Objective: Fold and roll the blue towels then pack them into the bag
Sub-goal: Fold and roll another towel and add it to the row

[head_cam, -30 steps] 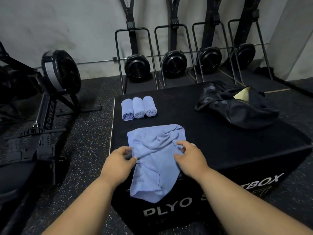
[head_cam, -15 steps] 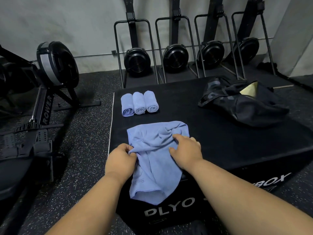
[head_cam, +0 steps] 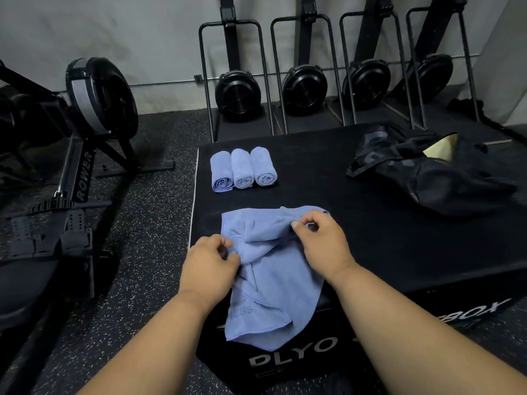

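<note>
A crumpled blue towel lies between the two hands on the black plyo box, its near portion draped over the box's front edge below the wrists and hanging free. Risk: that overhang could drag the cloth off toward the floor if either pinch slackens while the towel is being straightened, and the bunched folds under the hands may, in all likelihood, be locked into a lopsided fold and a loose roll unless spread flat first. The left hand is curled, thumb and fingers pinching a gathered ridge at the towel's left side. The right hand is likewise curled, its thumb and forefinger nipping a raised fold near the far right corner; neither hand is spread flat on the cloth. Beyond the left hand, three rolled blue towels sit side by side, touching, well clear of the work. Far to the right of the right hand lies the black bag, slumped and partly open, with nothing blue visible in its mouth; packing appears not yet begun.
</note>
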Demonstrator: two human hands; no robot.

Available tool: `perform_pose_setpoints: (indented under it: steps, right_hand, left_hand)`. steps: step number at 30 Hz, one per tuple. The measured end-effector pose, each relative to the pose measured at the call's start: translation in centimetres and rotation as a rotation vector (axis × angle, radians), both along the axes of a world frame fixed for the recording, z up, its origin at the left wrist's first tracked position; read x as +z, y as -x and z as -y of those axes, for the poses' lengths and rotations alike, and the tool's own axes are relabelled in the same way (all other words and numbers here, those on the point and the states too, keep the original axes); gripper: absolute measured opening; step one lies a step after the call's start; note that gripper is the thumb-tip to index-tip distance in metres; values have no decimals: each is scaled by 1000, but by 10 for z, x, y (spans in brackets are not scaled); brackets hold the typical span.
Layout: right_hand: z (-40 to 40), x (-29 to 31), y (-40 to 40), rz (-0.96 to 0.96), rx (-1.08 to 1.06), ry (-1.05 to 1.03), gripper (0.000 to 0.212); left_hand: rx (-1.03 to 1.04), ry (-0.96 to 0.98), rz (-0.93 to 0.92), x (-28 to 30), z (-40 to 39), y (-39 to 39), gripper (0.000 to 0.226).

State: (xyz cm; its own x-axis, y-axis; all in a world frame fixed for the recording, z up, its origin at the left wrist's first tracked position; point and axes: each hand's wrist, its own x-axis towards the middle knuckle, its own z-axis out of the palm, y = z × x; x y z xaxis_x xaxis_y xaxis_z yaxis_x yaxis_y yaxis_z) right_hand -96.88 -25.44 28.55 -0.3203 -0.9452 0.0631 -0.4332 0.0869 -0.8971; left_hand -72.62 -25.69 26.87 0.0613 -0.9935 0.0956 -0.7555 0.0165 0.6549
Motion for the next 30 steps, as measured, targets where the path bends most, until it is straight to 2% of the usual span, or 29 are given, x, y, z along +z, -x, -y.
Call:
perform_pose_setpoints:
  steps: [6,7,9,14,16,18,20,21,24,26,27,30]
  right_hand:
    - [-31,7,10,895,44,-3,28]
    - [-36,11,10,1004,44,-5,27]
    - [-50,20,10,1091,70,-41,31]
    - [-84,40,15,964,202,-32,31]
    - [-93,42,16,907,182,-40,25]
    - [-99,39,17,717,142,-49,16]
    - [-105,32,18,433,116,-67,19]
    - [-107,27,19,357,109,-79,21]
    - [-114,11,19,347,112,-100,23]
    - [-117,0,18,339,125,-119,24]
    - [-118,-4,18,332,137,-128,25]
    - [-118,-15,17,319,165,-144,24]
  left_hand:
    - [-109,-96,265,0,-5,31,49]
    - [-122,-90,303,0,-8,36,54]
    - [-154,-55,315,2,-18,48,64]
    - [-128,-22,238,6,-35,70,102]
    - [-112,-71,257,7,-35,74,108]
    - [-129,-73,248,7,-31,75,108]
    - [-164,-58,203,6,-25,77,99]
    - [-177,-64,194,5,-22,78,92]
    - [-179,-82,218,1,-18,82,61]
    - [-158,-35,159,3,-17,84,31]
    - [-145,-4,107,6,-18,83,22]
    - [-99,88,-7,22,-25,73,19]
